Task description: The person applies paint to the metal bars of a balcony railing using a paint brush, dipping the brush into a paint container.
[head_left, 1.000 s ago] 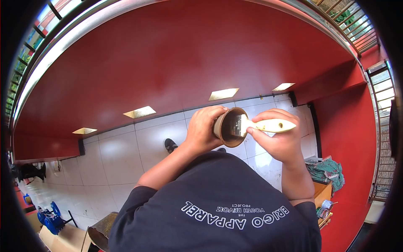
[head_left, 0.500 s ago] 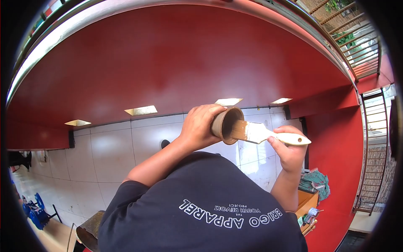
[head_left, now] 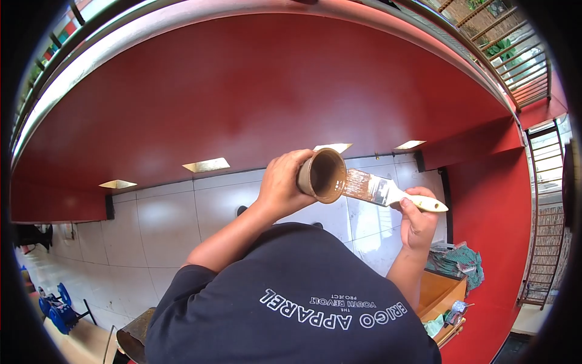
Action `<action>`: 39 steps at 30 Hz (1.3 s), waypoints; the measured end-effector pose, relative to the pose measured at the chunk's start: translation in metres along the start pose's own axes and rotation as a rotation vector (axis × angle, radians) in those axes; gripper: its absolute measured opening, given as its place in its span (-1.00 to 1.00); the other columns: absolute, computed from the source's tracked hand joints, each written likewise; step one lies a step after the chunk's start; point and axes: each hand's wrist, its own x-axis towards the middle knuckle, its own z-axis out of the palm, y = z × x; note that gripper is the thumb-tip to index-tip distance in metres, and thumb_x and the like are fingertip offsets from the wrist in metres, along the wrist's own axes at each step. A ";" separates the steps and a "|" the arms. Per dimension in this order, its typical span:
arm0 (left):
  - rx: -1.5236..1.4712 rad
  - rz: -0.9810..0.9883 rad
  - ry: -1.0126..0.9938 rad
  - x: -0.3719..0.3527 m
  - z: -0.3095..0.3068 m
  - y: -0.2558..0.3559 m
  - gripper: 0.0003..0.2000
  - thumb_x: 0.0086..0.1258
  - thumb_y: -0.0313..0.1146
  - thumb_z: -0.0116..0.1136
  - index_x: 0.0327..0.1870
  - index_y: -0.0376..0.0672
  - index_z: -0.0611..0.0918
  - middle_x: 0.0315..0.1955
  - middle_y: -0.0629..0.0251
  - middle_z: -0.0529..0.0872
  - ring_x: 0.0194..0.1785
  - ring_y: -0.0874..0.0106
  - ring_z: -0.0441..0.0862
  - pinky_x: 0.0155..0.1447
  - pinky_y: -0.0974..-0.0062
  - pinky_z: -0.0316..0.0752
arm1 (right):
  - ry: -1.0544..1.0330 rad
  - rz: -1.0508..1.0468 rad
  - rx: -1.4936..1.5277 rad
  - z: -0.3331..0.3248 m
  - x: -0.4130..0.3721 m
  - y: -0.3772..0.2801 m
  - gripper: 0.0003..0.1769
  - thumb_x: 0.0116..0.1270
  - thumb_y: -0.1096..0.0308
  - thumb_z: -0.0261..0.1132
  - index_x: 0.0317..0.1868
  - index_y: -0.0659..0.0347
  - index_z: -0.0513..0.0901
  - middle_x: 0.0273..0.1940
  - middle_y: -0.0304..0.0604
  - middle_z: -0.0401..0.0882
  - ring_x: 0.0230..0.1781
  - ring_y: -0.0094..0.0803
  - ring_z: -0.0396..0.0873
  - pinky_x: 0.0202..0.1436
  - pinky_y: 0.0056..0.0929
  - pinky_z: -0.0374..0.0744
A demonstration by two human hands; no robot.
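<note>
My left hand point(head_left: 283, 182) is wrapped round a brown cup point(head_left: 308, 177), which is tilted so that its round mouth faces right. Its inner wall looks brown and shaded. In my right hand point(head_left: 418, 217) is a flat paintbrush point(head_left: 397, 195), gripped by its pale handle between thumb and fingers. The wide bristles point(head_left: 362, 185) point left, with their tip right at the cup's rim. Brown and white streaks show on the bristles and ferrule.
A glossy red wall point(head_left: 260, 91) with small lit openings fills the far side. White floor tiles point(head_left: 163, 221) lie below. At lower right stands a wooden box point(head_left: 438, 290) with a green cloth point(head_left: 464, 267); blue dumbbell-like equipment point(head_left: 60, 312) is at lower left.
The brush bristles have come out of the cup to its rim, and the brush has turned to show its broad face. The cup's mouth faces more toward me.
</note>
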 end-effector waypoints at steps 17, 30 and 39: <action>-0.612 -0.322 -0.113 0.029 0.107 0.031 -0.01 -0.27 -0.33 0.75 0.27 -0.23 0.33 0.09 0.17 0.57 0.17 0.35 0.56 0.19 0.33 0.55 | 0.215 0.395 0.983 -0.162 0.031 0.059 -0.81 0.33 0.51 0.23 -0.07 0.10 0.63 -0.26 -0.12 0.75 -0.29 -0.29 0.75 -0.14 -0.28 0.79; -0.377 -0.066 -0.171 0.103 -0.013 -0.004 -0.06 -0.25 -0.34 0.75 0.27 -0.17 0.39 0.14 0.20 0.56 0.21 0.36 0.54 0.24 0.33 0.49 | -0.248 -0.396 0.712 -0.030 0.241 -0.090 -0.79 0.32 0.62 0.23 -0.07 0.20 0.55 -0.09 -0.14 0.57 -0.13 -0.30 0.69 -0.08 -0.38 0.78; -0.529 -0.028 -0.281 0.183 -0.059 -0.031 -0.02 -0.29 -0.36 0.75 0.28 -0.20 0.39 0.11 0.21 0.59 0.19 0.39 0.55 0.25 0.33 0.47 | -0.192 -1.219 0.088 0.106 0.366 -0.235 -0.88 0.24 0.60 0.39 -0.24 0.20 0.70 -0.22 -0.23 0.69 -0.14 -0.49 0.66 -0.06 -0.53 0.63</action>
